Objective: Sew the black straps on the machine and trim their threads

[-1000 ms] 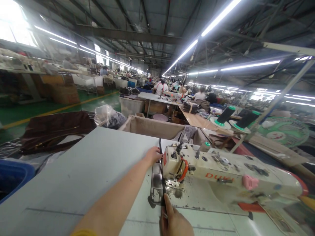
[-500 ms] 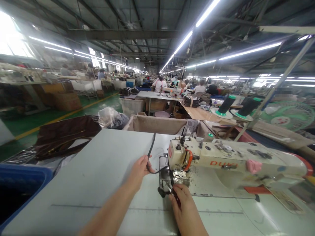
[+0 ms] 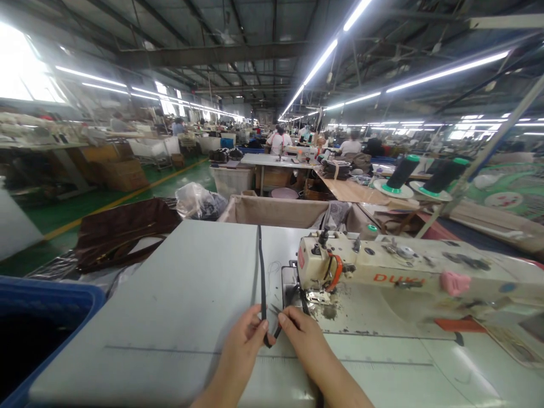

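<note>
A narrow black strap (image 3: pixel 261 272) runs from the far edge of the sewing table toward me and bends near my hands. My left hand (image 3: pixel 246 340) pinches it between thumb and fingers close to the bend. Just beside it, my right hand (image 3: pixel 300 334) is closed around thread snips (image 3: pixel 275 309), whose pointed tips stick out toward the strap. Its fingers are also at the strap's short near end, though whether they grip it is hard to see. Right of both hands stands the sewing machine (image 3: pixel 365 272), its needle area behind my right hand.
A blue bin (image 3: pixel 91 292) stands at the left, with a brown bag (image 3: pixel 127 232) behind it. Beyond the table is a fabric-lined bin (image 3: pixel 272 211). Thread cones (image 3: pixel 399 173) stand behind the machine. Loose thread (image 3: pixel 274 271) lies near the needle plate. People sit farther off.
The strap has come away from the machine's needle area. Both hands have moved nearer me and close together, the right one leftward with the snips. The view has shifted slightly.
</note>
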Action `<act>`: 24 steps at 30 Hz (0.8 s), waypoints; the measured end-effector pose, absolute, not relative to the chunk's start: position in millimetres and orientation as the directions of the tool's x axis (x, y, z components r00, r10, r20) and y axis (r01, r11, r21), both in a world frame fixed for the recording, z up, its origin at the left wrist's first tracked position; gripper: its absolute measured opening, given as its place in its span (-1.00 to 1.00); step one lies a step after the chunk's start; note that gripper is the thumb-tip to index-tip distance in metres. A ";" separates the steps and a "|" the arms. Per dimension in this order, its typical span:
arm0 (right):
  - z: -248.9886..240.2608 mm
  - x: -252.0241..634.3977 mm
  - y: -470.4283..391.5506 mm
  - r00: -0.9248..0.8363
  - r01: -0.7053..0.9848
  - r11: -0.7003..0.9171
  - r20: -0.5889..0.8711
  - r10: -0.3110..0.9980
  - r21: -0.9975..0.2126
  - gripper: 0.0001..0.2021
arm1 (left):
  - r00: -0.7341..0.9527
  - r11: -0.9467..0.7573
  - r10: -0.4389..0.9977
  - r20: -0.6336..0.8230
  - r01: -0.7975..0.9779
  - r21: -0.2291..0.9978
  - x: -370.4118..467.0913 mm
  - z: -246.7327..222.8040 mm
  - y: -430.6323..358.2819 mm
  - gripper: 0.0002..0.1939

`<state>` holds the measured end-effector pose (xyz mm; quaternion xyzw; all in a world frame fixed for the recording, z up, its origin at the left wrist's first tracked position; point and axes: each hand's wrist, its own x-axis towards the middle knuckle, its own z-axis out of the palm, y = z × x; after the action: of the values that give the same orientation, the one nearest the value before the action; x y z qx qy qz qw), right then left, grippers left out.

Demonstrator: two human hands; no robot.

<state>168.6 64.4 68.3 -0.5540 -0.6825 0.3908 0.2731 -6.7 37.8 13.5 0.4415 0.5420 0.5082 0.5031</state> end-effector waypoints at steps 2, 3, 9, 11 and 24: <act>66.1 167.2 68.8 -0.241 0.548 0.066 -0.082 0.967 -0.834 -0.65 | -0.100 0.094 0.990 -0.098 -0.051 0.994 -4.7 16.7 32.9 -0.34; 65.6 166.7 70.9 -0.243 0.553 0.059 -0.092 0.966 -0.831 -0.65 | -0.097 0.095 0.990 -0.100 -0.057 0.994 -4.1 17.5 30.9 -0.36; 71.4 163.8 77.1 -0.237 0.600 0.047 -0.121 0.964 -0.798 -0.64 | -0.063 0.093 0.993 -0.095 -0.036 0.995 -5.2 9.1 22.4 -0.47; 75.7 162.2 74.5 -0.237 0.630 0.067 -0.109 0.965 -0.774 -0.66 | -0.057 0.083 0.995 -0.085 -0.025 0.996 -6.1 6.6 20.3 -0.49; 87.7 162.9 60.9 -0.188 0.794 0.128 -0.041 0.981 -0.594 -0.70 | -0.033 0.087 0.996 -0.087 0.018 0.996 -8.5 5.0 14.9 -0.52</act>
<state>162.9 60.9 87.7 -0.6098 -0.7280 0.2534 0.1844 -8.5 14.9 5.0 0.4745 0.5340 0.4808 0.5085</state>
